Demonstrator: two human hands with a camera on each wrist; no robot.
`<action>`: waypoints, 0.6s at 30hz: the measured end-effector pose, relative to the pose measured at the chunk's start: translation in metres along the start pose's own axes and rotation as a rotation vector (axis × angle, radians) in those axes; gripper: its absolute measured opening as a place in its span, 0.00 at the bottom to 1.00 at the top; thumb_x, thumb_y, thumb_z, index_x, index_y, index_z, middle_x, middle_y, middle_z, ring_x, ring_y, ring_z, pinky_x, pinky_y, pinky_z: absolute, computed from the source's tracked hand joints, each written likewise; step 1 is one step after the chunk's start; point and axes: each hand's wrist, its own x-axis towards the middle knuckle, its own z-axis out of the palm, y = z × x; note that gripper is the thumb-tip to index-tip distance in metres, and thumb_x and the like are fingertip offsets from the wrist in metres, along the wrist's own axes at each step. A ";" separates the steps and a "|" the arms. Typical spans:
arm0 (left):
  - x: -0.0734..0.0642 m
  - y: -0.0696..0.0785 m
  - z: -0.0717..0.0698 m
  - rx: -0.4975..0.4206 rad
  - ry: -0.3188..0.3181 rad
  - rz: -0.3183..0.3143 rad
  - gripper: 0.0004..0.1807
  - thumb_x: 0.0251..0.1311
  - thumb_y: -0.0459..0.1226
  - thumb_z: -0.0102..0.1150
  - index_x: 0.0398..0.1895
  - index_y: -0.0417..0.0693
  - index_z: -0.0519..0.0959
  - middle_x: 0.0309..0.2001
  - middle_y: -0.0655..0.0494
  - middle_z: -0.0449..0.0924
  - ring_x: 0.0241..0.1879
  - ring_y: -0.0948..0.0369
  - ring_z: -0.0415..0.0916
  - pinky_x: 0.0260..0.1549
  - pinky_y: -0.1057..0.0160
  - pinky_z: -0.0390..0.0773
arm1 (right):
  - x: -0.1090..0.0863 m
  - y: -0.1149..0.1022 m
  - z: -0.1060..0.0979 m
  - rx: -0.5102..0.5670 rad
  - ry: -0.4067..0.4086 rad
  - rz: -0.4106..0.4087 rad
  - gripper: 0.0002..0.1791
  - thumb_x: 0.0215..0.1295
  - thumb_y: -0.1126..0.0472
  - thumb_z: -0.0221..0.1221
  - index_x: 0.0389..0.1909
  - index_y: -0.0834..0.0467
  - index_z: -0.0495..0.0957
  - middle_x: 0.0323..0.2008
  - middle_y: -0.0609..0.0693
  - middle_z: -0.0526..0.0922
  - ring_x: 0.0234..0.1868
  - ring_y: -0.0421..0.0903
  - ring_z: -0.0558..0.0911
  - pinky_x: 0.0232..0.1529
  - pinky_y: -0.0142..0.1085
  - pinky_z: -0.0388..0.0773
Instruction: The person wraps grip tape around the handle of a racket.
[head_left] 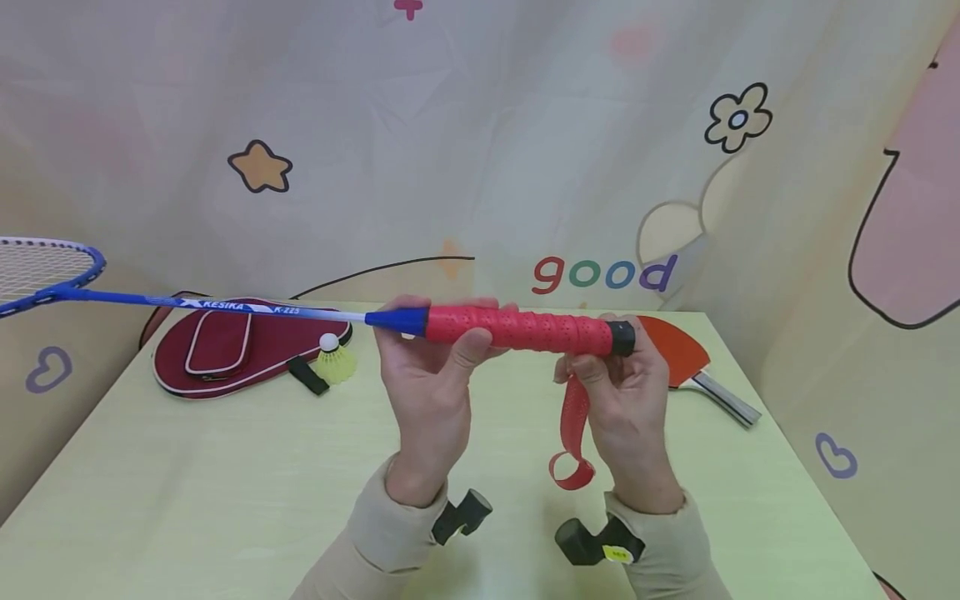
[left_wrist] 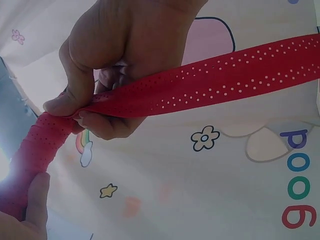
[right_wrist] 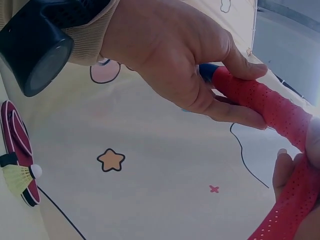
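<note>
A blue badminton racket is held level in the air, its handle wrapped in perforated red grip tape. My left hand grips the handle near the blue cone, thumb in front and fingers behind. Near the black butt cap, my right hand pinches the tape against the handle between thumb and fingers. From that pinch a loose tail of grip tape hangs down and curls at its end. The left wrist view shows the tape creased where the right thumb presses it. The racket head is partly cut off.
On the table at the back left lie a maroon racket case, a yellow shuttlecock and a small black strip. A red table tennis bat lies at the right. A patterned curtain stands behind.
</note>
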 end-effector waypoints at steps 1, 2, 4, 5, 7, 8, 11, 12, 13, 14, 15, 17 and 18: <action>0.000 0.000 0.000 0.009 0.006 0.003 0.29 0.57 0.38 0.67 0.54 0.47 0.58 0.45 0.41 0.80 0.44 0.46 0.82 0.42 0.46 0.81 | 0.000 0.000 0.000 -0.009 -0.002 0.001 0.12 0.65 0.72 0.59 0.48 0.63 0.74 0.35 0.54 0.80 0.30 0.47 0.82 0.40 0.36 0.83; 0.000 0.000 0.000 0.015 0.011 0.009 0.29 0.57 0.38 0.67 0.54 0.47 0.59 0.45 0.41 0.80 0.44 0.47 0.82 0.41 0.46 0.81 | 0.000 0.001 0.001 -0.014 -0.006 0.000 0.12 0.65 0.73 0.58 0.49 0.64 0.74 0.34 0.54 0.80 0.30 0.47 0.82 0.40 0.36 0.83; 0.001 0.000 -0.001 0.024 0.021 0.017 0.29 0.56 0.38 0.68 0.53 0.47 0.59 0.44 0.41 0.81 0.43 0.47 0.82 0.40 0.47 0.82 | -0.001 0.001 0.001 -0.031 -0.010 0.008 0.12 0.66 0.72 0.58 0.49 0.63 0.74 0.32 0.53 0.80 0.29 0.48 0.82 0.39 0.37 0.83; 0.001 0.001 -0.001 0.028 0.026 0.019 0.29 0.56 0.38 0.68 0.52 0.46 0.59 0.43 0.41 0.81 0.42 0.48 0.83 0.39 0.47 0.82 | -0.001 0.001 0.002 -0.038 -0.012 0.016 0.12 0.66 0.72 0.58 0.49 0.63 0.74 0.31 0.53 0.80 0.28 0.48 0.82 0.39 0.37 0.83; 0.002 0.002 -0.002 0.036 0.035 0.018 0.28 0.56 0.39 0.68 0.51 0.46 0.60 0.43 0.41 0.81 0.40 0.49 0.83 0.38 0.47 0.82 | -0.001 0.000 0.003 -0.050 -0.016 0.033 0.11 0.66 0.72 0.58 0.48 0.62 0.75 0.29 0.53 0.79 0.27 0.48 0.82 0.38 0.37 0.83; 0.002 0.002 -0.003 0.042 0.037 0.016 0.28 0.56 0.39 0.68 0.51 0.46 0.60 0.43 0.41 0.81 0.40 0.49 0.84 0.38 0.48 0.83 | -0.001 0.000 0.003 -0.056 -0.017 0.044 0.10 0.66 0.71 0.58 0.48 0.62 0.76 0.28 0.53 0.78 0.27 0.48 0.82 0.38 0.38 0.83; 0.003 0.003 -0.005 0.061 0.045 0.000 0.28 0.57 0.40 0.68 0.51 0.46 0.60 0.43 0.41 0.81 0.38 0.50 0.84 0.38 0.49 0.83 | 0.000 0.000 0.003 -0.064 -0.027 0.085 0.13 0.67 0.70 0.58 0.52 0.62 0.75 0.29 0.53 0.78 0.28 0.48 0.82 0.38 0.37 0.83; 0.003 0.003 -0.005 0.065 0.047 -0.004 0.28 0.57 0.41 0.67 0.51 0.46 0.60 0.43 0.41 0.80 0.38 0.50 0.84 0.37 0.49 0.83 | 0.000 0.000 0.003 -0.062 -0.031 0.095 0.15 0.67 0.69 0.59 0.54 0.61 0.75 0.30 0.53 0.78 0.28 0.47 0.82 0.38 0.37 0.83; 0.003 0.004 -0.005 0.068 0.050 -0.008 0.28 0.57 0.41 0.67 0.51 0.46 0.60 0.44 0.40 0.80 0.38 0.50 0.84 0.37 0.49 0.83 | 0.000 0.000 0.003 -0.060 -0.033 0.106 0.17 0.67 0.68 0.59 0.56 0.61 0.74 0.31 0.54 0.78 0.29 0.47 0.82 0.38 0.37 0.83; 0.003 0.004 -0.005 0.069 0.053 -0.014 0.28 0.57 0.42 0.67 0.51 0.46 0.60 0.44 0.40 0.79 0.38 0.50 0.83 0.37 0.49 0.83 | 0.000 -0.001 0.003 -0.065 -0.034 0.113 0.18 0.67 0.67 0.59 0.57 0.61 0.74 0.32 0.54 0.79 0.29 0.47 0.82 0.38 0.37 0.83; 0.003 0.004 -0.005 0.069 0.056 -0.020 0.29 0.57 0.42 0.67 0.51 0.46 0.60 0.44 0.40 0.78 0.38 0.50 0.83 0.37 0.49 0.83 | -0.001 -0.001 0.003 -0.069 -0.033 0.118 0.18 0.67 0.66 0.60 0.57 0.61 0.74 0.32 0.54 0.79 0.30 0.47 0.82 0.37 0.37 0.83; 0.003 0.005 -0.005 0.068 0.062 -0.031 0.29 0.56 0.43 0.67 0.52 0.46 0.59 0.44 0.39 0.77 0.38 0.51 0.83 0.38 0.49 0.83 | -0.001 -0.001 0.002 -0.078 -0.027 0.124 0.16 0.67 0.65 0.60 0.54 0.61 0.75 0.31 0.54 0.79 0.29 0.48 0.81 0.37 0.37 0.83; 0.003 0.005 -0.005 0.063 0.068 -0.037 0.30 0.57 0.43 0.67 0.53 0.46 0.59 0.44 0.40 0.77 0.39 0.51 0.83 0.39 0.50 0.83 | -0.002 -0.001 0.002 -0.083 -0.021 0.126 0.14 0.67 0.65 0.60 0.52 0.61 0.76 0.30 0.55 0.79 0.29 0.48 0.81 0.37 0.37 0.83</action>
